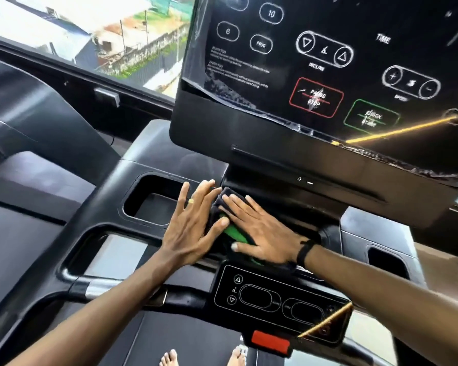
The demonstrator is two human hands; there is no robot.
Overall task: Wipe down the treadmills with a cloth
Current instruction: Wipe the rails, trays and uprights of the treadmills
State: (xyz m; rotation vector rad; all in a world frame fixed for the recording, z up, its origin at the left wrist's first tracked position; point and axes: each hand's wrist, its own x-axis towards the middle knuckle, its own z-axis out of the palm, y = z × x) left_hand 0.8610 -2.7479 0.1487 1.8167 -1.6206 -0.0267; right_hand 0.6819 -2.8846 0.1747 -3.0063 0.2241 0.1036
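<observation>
Below the black treadmill console, the flat, spread right hand presses a dark cloth with green trim; the left hand, fingers straight, touches its edge

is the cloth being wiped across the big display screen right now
No, both hands press the cloth flat on the console tray below the screen.

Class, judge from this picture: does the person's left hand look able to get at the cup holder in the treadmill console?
Probably yes. The left hand lies open right beside the cup holder, with nothing between them.
</observation>
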